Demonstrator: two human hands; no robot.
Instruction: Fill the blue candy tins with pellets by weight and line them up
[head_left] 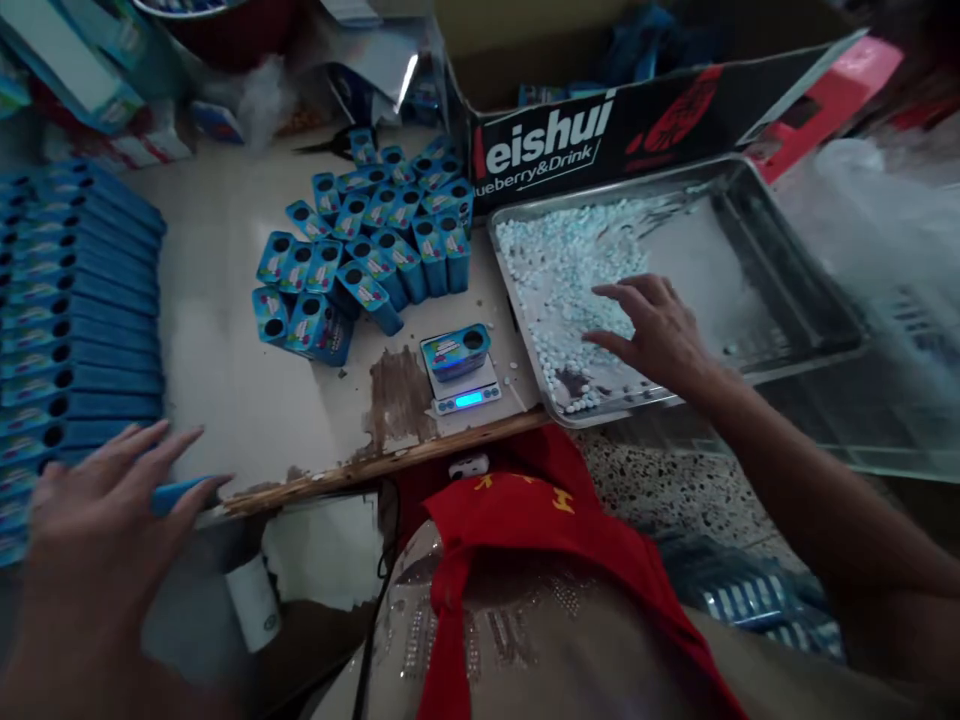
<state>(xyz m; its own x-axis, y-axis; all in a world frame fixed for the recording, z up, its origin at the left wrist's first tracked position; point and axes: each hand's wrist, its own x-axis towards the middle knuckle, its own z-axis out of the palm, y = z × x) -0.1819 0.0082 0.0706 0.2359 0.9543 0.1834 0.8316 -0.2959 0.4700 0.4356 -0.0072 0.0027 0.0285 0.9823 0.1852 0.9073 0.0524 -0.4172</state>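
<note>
My left hand [112, 510] is at the lower left, beside rows of upright blue packs [90, 290]. Its fingers are spread, and part of one blue pack [174, 494] shows behind them; I cannot tell whether they touch it. My right hand [660, 330] hovers over a metal tray [780, 270], thumb and fingers apart. Small pale blue and white tablets [559, 270] cover the tray's left side. Between the hands, a blue pack [455, 352] with a dark round opening lies on a small digital scale [466, 400] with a lit display.
Several blue packs [375, 235] stand grouped at mid-table. Behind the tray is a black printed carton [555, 140] with blue items inside. Dark-handled scissors [337, 145] lie at the back. A worn wooden edge [390, 465] borders the table near my red apron [525, 510].
</note>
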